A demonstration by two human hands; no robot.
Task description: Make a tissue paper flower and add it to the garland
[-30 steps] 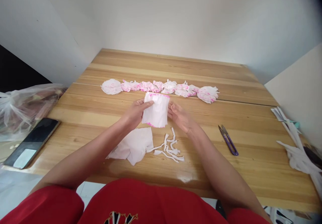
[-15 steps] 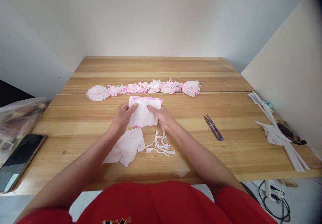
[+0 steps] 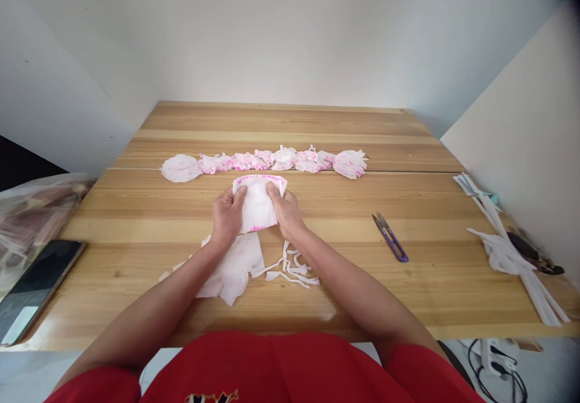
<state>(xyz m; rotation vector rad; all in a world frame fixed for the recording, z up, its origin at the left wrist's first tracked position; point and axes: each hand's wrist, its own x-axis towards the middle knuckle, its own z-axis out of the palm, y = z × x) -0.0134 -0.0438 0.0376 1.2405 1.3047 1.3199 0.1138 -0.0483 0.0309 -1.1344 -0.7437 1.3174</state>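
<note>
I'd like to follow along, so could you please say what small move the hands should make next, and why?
Perhaps draw the left hand and right hand slightly together, gathering the pink-edged sheet: they grip it near opposite sides, it looks only slightly bowed, and the pink-marked row beyond is crumpled.

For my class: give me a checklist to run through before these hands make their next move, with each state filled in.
1. Thin, white, pink-edged squarish sheet held by left hand and right hand: ok.
2. Purple-handled metal snips lying clear of both hands: ok.
3. Snips' blades closed: not ok, they stand apart.
4. Narrow, white, fabric-like strips untangled: not ok, they lie jumbled.
5. Crumpled, pink-and-white row of bunches untouched by the hands: ok.
6. Far side of the held sheet unwrinkled: cannot tell, it is hidden.
</note>
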